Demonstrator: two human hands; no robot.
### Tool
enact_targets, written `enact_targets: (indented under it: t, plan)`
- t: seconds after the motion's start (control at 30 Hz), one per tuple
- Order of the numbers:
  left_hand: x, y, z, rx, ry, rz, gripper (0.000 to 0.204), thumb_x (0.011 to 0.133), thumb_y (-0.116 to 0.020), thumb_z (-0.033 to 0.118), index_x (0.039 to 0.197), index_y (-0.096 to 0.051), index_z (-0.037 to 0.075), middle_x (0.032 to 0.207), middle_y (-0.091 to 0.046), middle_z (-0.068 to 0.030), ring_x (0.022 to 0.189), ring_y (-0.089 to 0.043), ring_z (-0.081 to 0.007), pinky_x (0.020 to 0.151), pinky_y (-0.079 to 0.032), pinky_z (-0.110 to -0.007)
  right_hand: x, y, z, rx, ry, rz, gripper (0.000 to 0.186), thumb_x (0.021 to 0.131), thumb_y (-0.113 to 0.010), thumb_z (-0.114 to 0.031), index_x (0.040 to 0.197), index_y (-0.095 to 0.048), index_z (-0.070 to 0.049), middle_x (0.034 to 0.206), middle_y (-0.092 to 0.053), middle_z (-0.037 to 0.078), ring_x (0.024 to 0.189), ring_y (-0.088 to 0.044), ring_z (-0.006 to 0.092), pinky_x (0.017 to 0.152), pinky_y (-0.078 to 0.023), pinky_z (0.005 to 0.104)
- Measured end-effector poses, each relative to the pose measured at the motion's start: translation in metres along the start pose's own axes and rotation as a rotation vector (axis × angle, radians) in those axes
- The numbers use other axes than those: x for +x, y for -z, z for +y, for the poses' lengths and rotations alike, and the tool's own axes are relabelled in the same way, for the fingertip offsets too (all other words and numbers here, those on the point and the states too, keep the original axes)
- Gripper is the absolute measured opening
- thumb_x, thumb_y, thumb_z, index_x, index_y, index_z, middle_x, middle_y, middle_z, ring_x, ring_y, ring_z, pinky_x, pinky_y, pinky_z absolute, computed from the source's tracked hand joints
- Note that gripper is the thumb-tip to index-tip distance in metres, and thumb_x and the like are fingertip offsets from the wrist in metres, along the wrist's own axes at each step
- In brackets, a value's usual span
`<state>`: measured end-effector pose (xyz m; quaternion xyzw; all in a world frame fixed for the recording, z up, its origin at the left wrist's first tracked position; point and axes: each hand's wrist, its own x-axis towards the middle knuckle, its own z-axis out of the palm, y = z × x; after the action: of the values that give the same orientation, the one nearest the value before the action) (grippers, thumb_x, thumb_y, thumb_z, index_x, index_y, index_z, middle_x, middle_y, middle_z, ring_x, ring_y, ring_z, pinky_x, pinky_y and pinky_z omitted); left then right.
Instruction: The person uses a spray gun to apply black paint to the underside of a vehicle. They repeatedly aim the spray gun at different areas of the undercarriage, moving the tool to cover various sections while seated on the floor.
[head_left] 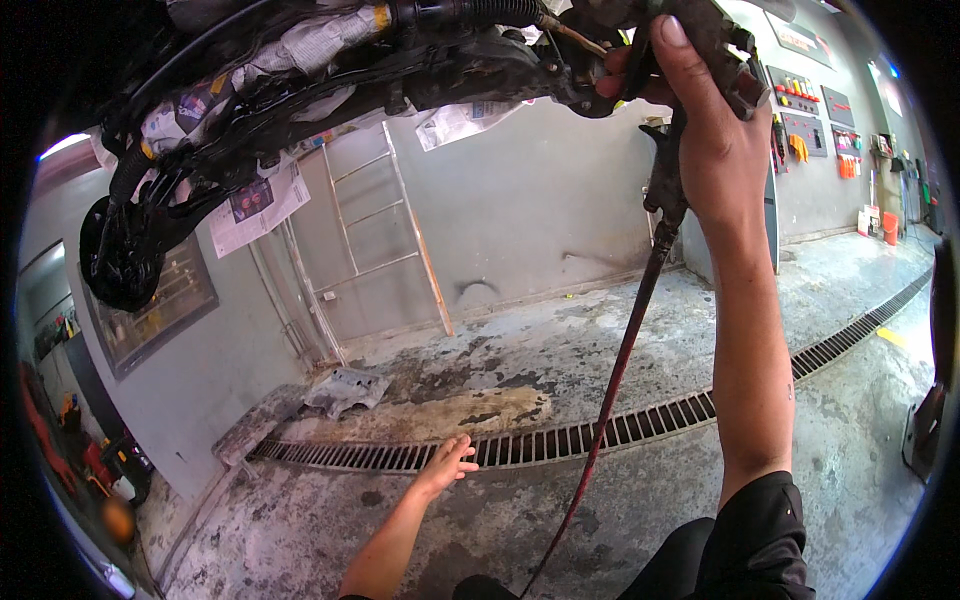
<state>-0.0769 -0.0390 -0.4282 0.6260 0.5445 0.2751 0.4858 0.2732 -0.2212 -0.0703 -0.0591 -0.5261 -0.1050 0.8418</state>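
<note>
My right hand (712, 150) is raised at the upper right, wrapped round the top of a dark, grimy spray gun (664, 165). From the gun's lower end a dark red hose (618, 375) runs down past my legs. The gun's front is partly hidden by my fingers and lies close to the black, glossy underside of a vehicle (440, 85) overhead. My left hand (447, 466) hangs low in the middle with its fingers apart, holding nothing. Newspaper masking (318, 45) wraps a long part of the underside, and a loose sheet (262, 207) hangs at the left.
A metal drain grate (540, 447) crosses the stained floor. A ladder (385, 215) leans on the grey wall. A low ramp-like piece (262, 425) and a grey panel (345, 390) lie at the left. Tool boards (800, 130) hang at the right, above an orange bucket (889, 228).
</note>
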Motion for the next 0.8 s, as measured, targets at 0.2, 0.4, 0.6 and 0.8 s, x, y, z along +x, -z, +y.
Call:
enact_targets:
  t: [0.2, 0.4, 0.6, 0.8]
  plan:
    - [0.0, -0.003, -0.002, 0.017, 0.003, -0.026, 0.104, 0.097, -0.04, 0.078, 0.163, -0.011, 0.003, 0.157, -0.039, -0.0249, 0.131, -0.058, -0.0353, 0.114, -0.04, -0.055, -0.006, 0.006, 0.018, -0.104, 0.076, -0.224, 0.036, 0.103, -0.064, -0.037, 0.104, -0.073, -0.002, 0.079, -0.07, 0.005, 0.07, -0.066, 0.0129, 0.07, -0.054, 0.0285]
    - [-0.006, -0.003, -0.005, 0.01, 0.01, -0.021, 0.104, 0.097, -0.041, 0.077, 0.163, -0.011, 0.003, 0.157, -0.039, -0.0248, 0.131, -0.058, -0.0354, 0.114, -0.04, -0.055, -0.032, 0.008, 0.013, -0.118, -0.196, -0.238, 0.036, 0.101, -0.069, -0.035, 0.107, -0.072, 0.0, 0.085, -0.072, 0.007, 0.074, -0.068, 0.0142, 0.074, -0.054, 0.0289]
    - [-0.008, 0.003, -0.014, -0.011, -0.005, -0.005, 0.103, 0.097, -0.042, 0.076, 0.162, -0.014, 0.001, 0.157, -0.04, -0.025, 0.129, -0.059, -0.0344, 0.112, -0.041, -0.054, -0.015, 0.006, 0.012, -0.222, -0.098, -0.305, 0.04, 0.1, -0.069, -0.04, 0.108, -0.073, -0.001, 0.087, -0.074, 0.008, 0.076, -0.07, 0.015, 0.076, -0.054, 0.0286]
    - [-0.007, 0.007, -0.019, -0.028, -0.012, 0.007, 0.101, 0.099, -0.043, 0.074, 0.162, -0.016, 0.0, 0.158, -0.039, -0.026, 0.128, -0.06, -0.0343, 0.111, -0.041, -0.053, 0.016, -0.001, -0.015, -0.167, -0.169, -0.268, 0.032, 0.103, -0.063, -0.029, 0.105, -0.065, 0.003, 0.078, -0.065, 0.007, 0.067, -0.062, 0.0165, 0.062, -0.051, 0.0322]
